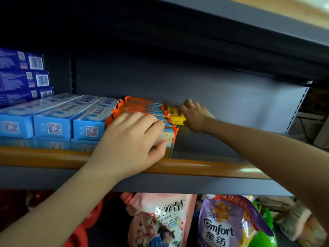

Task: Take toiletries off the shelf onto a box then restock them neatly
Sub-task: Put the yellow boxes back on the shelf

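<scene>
Both arms reach up from the bottom of the frame onto the grey shelf (204, 145) with the orange front rail (53, 157). Left hand (131, 141), centre frame, lies palm down over the near end of a row of orange-wrapped packs (142, 107): fingers straight and spread across the tops, thumb pressed against the front face of the nearest pack. Left forearm runs diagonally from lower left.

Right hand (194, 114), just right of centre, is farther back on the shelf with the wrist bent; its fingers curl over a small yellow box (176, 116) and the thumb is under its near end, gripping it. The box sits just beside the right side of the orange row, touching it. A ring shows on one finger.

Light blue toothpaste boxes (53, 118) lie side by side left of the orange packs. Dark blue boxes (23, 75) are stacked at upper left. Refill pouches hang on the shelf below, a pink one (160, 220) and a purple Comfort pouch (222, 225).
</scene>
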Motion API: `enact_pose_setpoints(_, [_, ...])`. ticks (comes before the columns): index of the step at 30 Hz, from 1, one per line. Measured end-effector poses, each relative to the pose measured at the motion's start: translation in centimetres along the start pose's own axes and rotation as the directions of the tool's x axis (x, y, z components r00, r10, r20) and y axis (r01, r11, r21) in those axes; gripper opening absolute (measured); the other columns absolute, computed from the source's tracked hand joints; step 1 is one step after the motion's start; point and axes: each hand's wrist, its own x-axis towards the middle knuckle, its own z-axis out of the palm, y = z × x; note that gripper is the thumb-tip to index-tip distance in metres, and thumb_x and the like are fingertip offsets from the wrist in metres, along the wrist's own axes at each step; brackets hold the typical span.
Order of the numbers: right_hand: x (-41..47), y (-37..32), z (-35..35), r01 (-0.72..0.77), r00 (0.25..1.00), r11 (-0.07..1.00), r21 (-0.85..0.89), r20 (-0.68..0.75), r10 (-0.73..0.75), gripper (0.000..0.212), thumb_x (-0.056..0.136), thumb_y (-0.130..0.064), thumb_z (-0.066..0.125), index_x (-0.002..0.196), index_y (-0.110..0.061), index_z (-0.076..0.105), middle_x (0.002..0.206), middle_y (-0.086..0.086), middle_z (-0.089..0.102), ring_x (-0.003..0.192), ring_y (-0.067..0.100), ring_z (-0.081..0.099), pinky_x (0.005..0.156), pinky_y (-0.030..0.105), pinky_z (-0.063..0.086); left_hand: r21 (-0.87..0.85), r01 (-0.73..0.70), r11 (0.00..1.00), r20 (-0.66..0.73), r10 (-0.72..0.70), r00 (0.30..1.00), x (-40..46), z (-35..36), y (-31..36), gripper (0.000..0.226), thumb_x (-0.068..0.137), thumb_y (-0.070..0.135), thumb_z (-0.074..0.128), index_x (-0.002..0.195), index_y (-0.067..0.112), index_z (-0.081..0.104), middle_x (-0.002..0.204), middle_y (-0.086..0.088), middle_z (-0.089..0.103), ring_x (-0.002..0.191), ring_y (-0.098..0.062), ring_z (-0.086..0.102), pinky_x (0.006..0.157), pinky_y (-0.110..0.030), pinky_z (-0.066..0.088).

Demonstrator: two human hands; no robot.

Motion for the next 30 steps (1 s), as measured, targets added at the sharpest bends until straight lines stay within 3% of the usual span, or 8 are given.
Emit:
enact_pose_setpoints(4, [0.7, -0.7, 1.5, 0.057, 0.966, 0.982, 0.182, 0.240, -0.100, 0.041, 0.091, -0.014, 0.051, 0.131, -0.011, 0.043, 0.133, 0.016, 0.049, 0.118, 0.032, 0.050, 0.098, 0.041, 0.042, -0.009, -0.001, 1.000, 0.014, 0.001, 1.000, 0.0, 0.2, -0.1, 0.029, 0.084, 0.031, 0.052, 0.093, 0.008, 0.068, 0.088, -0.007, 0.066, 0.079, -0.030, 0.061, 0.069, -0.038, 0.040])
enact_pose_setpoints(10, [-0.5, -1.2, -0.7, 0.072, 0.928, 0.973, 0.221, 0.343, -0.146, 0.041, 0.097, -0.029, 0.046, 0.136, -0.018, 0.044, 0.140, 0.009, 0.046, 0.125, 0.027, 0.046, 0.104, 0.036, 0.036, -0.034, -0.002, 0.999, 0.027, 0.002, 1.000, -0.1, 0.1, -0.2, 0.028, 0.082, 0.029, 0.051, 0.090, 0.008, 0.068, 0.085, -0.007, 0.066, 0.077, -0.029, 0.061, 0.066, -0.038, 0.045])
enact_pose_setpoints(14, [-6.6, -2.5, -7.4, 0.072, 0.996, 0.884, 0.461, 0.014, -0.088, 0.027, 0.095, -0.021, 0.050, 0.117, -0.010, 0.061, 0.114, 0.011, 0.064, 0.103, 0.023, 0.059, 0.093, 0.031, 0.042, -0.021, -0.056, 0.998, -0.028, 0.056, 0.998, -0.2, -0.2, 0.1, 0.024, 0.083, 0.022, 0.050, 0.091, 0.007, 0.067, 0.088, -0.009, 0.066, 0.083, -0.030, 0.060, 0.067, -0.039, 0.046])
enact_pose_setpoints(17, [-15.3, -3.0, -10.2, 0.180, 0.947, 0.812, 0.555, -0.321, 0.009, 0.020, 0.089, -0.022, 0.053, 0.100, -0.012, 0.067, 0.080, -0.001, 0.066, 0.071, 0.009, 0.057, 0.068, 0.017, 0.041, -0.032, -0.170, 0.985, -0.083, 0.167, 0.982, -0.3, -0.5, 1.4, 0.022, 0.085, 0.014, 0.050, 0.096, 0.005, 0.067, 0.097, -0.011, 0.066, 0.095, -0.027, 0.055, 0.074, -0.039, 0.045])
enact_pose_setpoints(19, [-21.2, -3.2, -10.7, 0.213, 0.939, 0.781, 0.587, -0.343, 0.001, 0.019, 0.087, -0.023, 0.053, 0.095, -0.012, 0.067, 0.071, -0.008, 0.061, 0.068, 0.011, 0.055, 0.062, 0.014, 0.039, -0.107, -0.216, 0.971, -0.123, 0.202, 0.972, -0.7, -0.8, 3.8, 0.023, 0.084, 0.013, 0.051, 0.098, 0.003, 0.067, 0.099, -0.013, 0.066, 0.098, -0.029, 0.055, 0.079, -0.040, 0.046])
enact_pose_setpoints(23, [-30.2, -2.1, -7.3, 0.156, 0.987, 0.795, 0.586, -0.121, -0.105, 0.029, 0.085, -0.034, 0.049, 0.095, -0.014, 0.067, 0.078, -0.005, 0.066, 0.068, 0.007, 0.056, 0.062, 0.013, 0.042, -0.356, -0.294, 0.887, -0.108, 0.273, 0.956, -4.5, -0.4, 11.0, 0.020, 0.084, 0.012, 0.053, 0.096, 0.004, 0.067, 0.094, -0.013, 0.066, 0.091, -0.030, 0.058, 0.076, -0.039, 0.047])
enact_pose_setpoints(27, [-38.3, -1.7, -1.8, -0.018, 0.964, 0.811, 0.585, 0.224, -0.140, 0.035, 0.084, -0.039, 0.048, 0.095, -0.011, 0.067, 0.082, -0.001, 0.067, 0.072, -0.001, 0.051, 0.063, 0.003, 0.036, -0.583, -0.188, 0.790, 0.203, 0.366, 0.908, -10.8, 1.9, 16.4, 0.022, 0.082, 0.017, 0.052, 0.102, 0.011, 0.059, 0.090, -0.009, 0.066, 0.074, -0.026, 0.062, 0.059, -0.035, 0.052])
enact_pose_setpoints(30, [-43.9, -2.6, 0.5, -0.080, 0.895, 0.821, 0.566, 0.404, -0.191, 0.028, 0.086, -0.035, 0.052, 0.097, -0.014, 0.067, 0.089, -0.001, 0.068, 0.075, 0.004, 0.055, 0.068, 0.015, 0.042, -0.657, -0.072, 0.751, 0.416, 0.441, 0.795, -14.9, 2.2, 19.5, 0.030, 0.081, 0.024, 0.049, 0.099, 0.010, 0.068, 0.091, -0.006, 0.066, 0.071, -0.024, 0.065, 0.055, -0.029, 0.052])
